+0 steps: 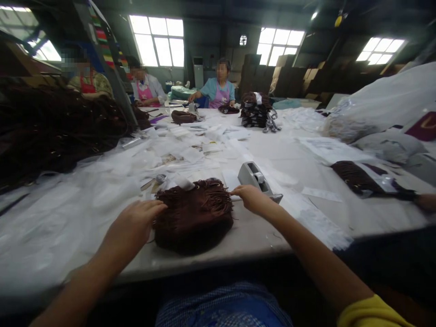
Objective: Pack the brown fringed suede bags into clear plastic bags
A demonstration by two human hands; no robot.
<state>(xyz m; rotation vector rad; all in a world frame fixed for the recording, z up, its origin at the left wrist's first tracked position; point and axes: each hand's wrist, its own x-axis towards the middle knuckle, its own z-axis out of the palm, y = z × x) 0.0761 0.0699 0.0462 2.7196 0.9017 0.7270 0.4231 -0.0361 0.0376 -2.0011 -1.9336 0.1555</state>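
A dark brown fringed bag (194, 213) with small metal eyelets lies on the white-covered table in front of me. My left hand (136, 220) is at its left edge, fingers over the fringe and thumb lower down, closed on that side. At the upper right corner, the fingertips of my right hand (252, 198) pinch the fringe. A piece of white wrapping (184, 182) sits at the bag's top edge. Just beyond my right hand stands a grey tape dispenser (254, 177).
Loose clear bags and white sheets (184, 141) cover the table's left and middle. A large brown heap (61, 127) rises at left. Another brown fringed bag (361, 177) lies at right, a person's hand (425, 202) beside it. Farther back are stacked brown bags (255, 111) and several seated people.
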